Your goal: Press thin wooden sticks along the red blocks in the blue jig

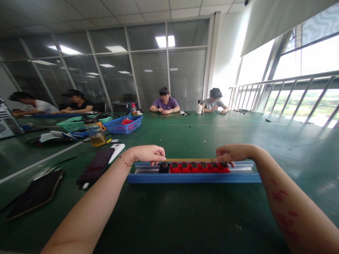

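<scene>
A thin yellow strip stretches level between my two hands, just above a row of small blocks. My left hand pinches its left end. At the other end, the fingers of my right hand are closed on it. Below lies a long blue rail with a silvery channel. Several red blocks with dark tops sit side by side in the channel, and one black block stands at the row's left end. My right fingertips partly cover the rightmost block.
To the left lie a black tablet-like device, a dark pouch and a white phone-like object. Farther back are a jar of amber liquid, a blue basket and a green basket. Several people sit across the green table.
</scene>
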